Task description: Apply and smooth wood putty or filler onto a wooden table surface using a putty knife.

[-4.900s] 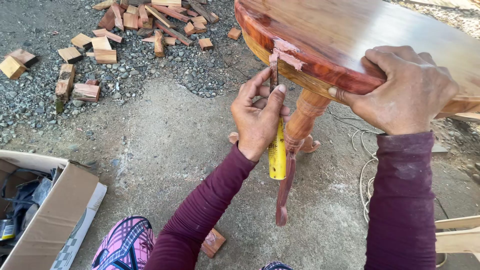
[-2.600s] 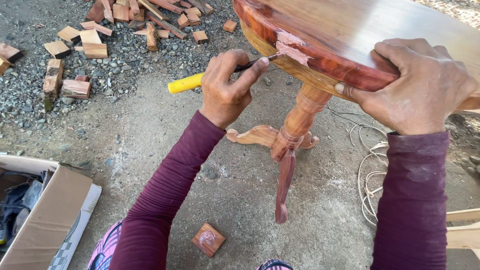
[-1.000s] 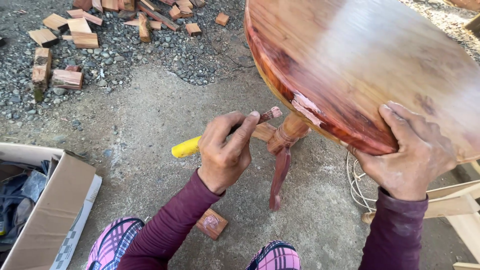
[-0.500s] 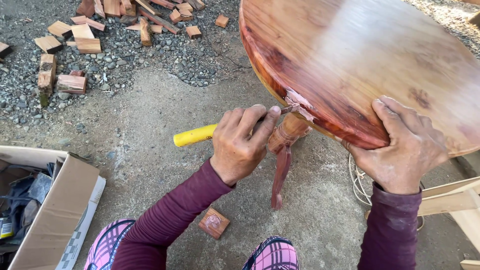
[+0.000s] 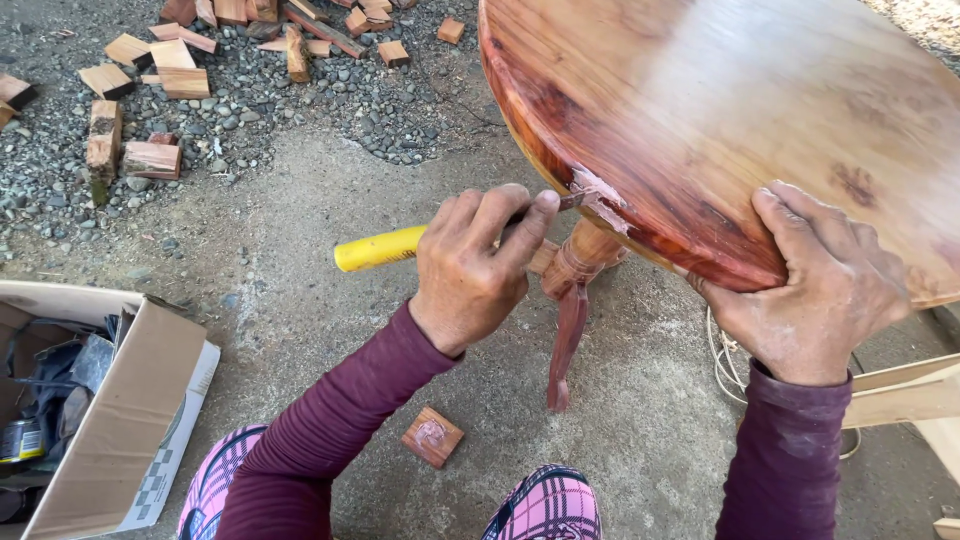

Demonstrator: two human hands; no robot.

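Round wooden table (image 5: pixel 760 110): glossy reddish-amber tabletop, tilted toward you, on a turned pedestal leg (image 5: pixel 585 260) with curved feet over the concrete ground. Rim shows a pale patch of filler (image 5: pixel 600 195) at the near edge. Your left hand (image 5: pixel 475 265) has its grip closed around a yellow-handled tool (image 5: pixel 380 248), tip at that patch. Your right hand (image 5: pixel 820 285) clamps the rim. Nearby: small wood block (image 5: pixel 432 436), cardboard box (image 5: pixel 120 400), wood offcuts (image 5: pixel 150 80) on gravel.

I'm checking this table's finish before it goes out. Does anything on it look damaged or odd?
Yes. The round tabletop has a pale, rough patch on its glossy rim, like filler or a chip. The left hand holds a yellow-handled tool against it.
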